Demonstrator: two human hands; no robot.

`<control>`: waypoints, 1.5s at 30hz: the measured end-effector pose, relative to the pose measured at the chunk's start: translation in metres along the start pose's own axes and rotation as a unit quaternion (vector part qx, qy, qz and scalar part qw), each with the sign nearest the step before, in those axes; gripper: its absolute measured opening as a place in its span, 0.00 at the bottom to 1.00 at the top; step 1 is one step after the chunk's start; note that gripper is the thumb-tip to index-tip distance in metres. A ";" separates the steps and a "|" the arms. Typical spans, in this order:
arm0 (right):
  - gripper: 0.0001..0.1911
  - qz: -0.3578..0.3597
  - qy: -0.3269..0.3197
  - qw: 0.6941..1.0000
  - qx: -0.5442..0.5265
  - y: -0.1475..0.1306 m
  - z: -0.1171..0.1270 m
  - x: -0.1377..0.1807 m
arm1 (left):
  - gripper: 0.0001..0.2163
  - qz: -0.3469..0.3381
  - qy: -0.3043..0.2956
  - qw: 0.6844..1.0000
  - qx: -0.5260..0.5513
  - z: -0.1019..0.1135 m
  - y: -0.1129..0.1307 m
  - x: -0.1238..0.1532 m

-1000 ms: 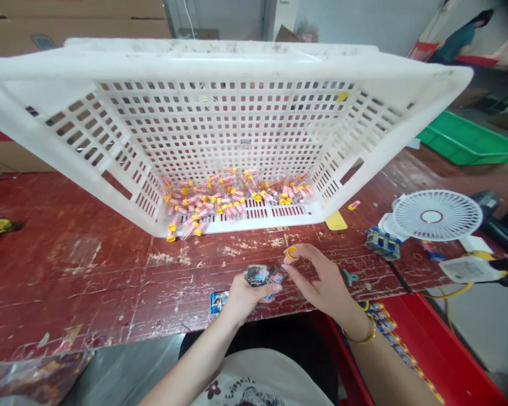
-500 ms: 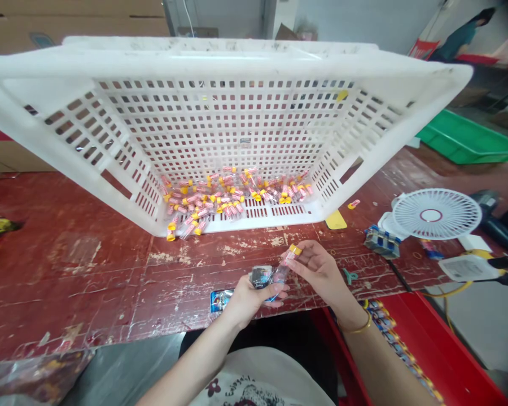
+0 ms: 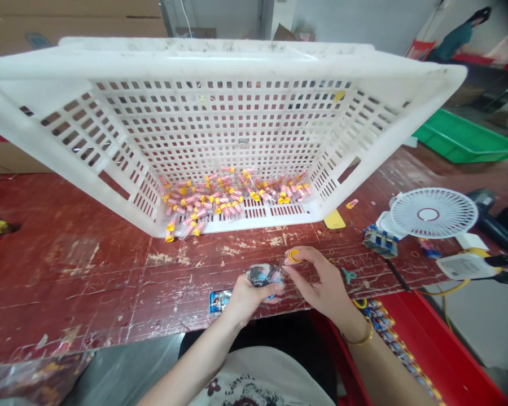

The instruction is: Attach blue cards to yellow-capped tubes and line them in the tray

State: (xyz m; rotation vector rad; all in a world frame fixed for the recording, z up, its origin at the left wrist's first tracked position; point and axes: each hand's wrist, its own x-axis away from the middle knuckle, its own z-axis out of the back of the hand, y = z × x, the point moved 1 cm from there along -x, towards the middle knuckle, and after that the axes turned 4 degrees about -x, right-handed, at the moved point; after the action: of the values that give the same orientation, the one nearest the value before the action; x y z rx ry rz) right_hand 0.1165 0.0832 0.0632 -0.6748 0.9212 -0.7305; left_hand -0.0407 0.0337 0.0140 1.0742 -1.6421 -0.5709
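My left hand [image 3: 246, 298] is closed around a small dark-and-blue printed packet [image 3: 260, 273] with shiny clear plastic at its right end. To its right, my right hand [image 3: 324, 285] pinches a small pink tube with a yellow cap [image 3: 294, 256] between thumb and fingers. The cap faces up towards me, and the tube's lower end is close to the packet; whether they touch I cannot tell. A blue packet [image 3: 218, 301] lies on the table just left of my left hand. Many similar pink tubes [image 3: 203, 203] lie in the tipped white plastic basket [image 3: 220, 66].
On the red table [image 3: 110, 270] a white fan [image 3: 432, 213], a banded blue-grey bundle [image 3: 380, 241], a yellow card [image 3: 334, 219] and a loose tube [image 3: 352, 203] sit to the right. A red crate [image 3: 444, 338] with rows of packs stands lower right. A person [image 3: 457, 42] is far back.
The tube in my right hand has turned so its yellow cap faces me more, and my right fingers have drawn slightly away from my left hand. My left hand has barely moved.
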 end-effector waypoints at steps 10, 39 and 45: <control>0.12 -0.247 -0.060 0.926 -0.280 0.025 -0.014 0.003 | 0.20 0.028 -0.030 0.997 0.059 -0.006 0.003 0.005; 0.33 -0.195 0.126 0.971 -0.059 0.037 -0.004 0.075 | 0.19 0.085 -0.009 0.996 0.023 -0.008 -0.003 -0.001; 0.34 -0.356 0.273 0.842 0.301 0.121 0.102 0.222 | 0.19 0.096 -0.010 0.994 -0.053 -0.004 -0.012 -0.003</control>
State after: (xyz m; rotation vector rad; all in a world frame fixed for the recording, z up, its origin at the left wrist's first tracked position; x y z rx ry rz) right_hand 0.3275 -0.0025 -0.0864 -0.2109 0.8613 -1.8641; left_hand -0.0324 0.0316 0.0045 0.8255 -1.6916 -0.5372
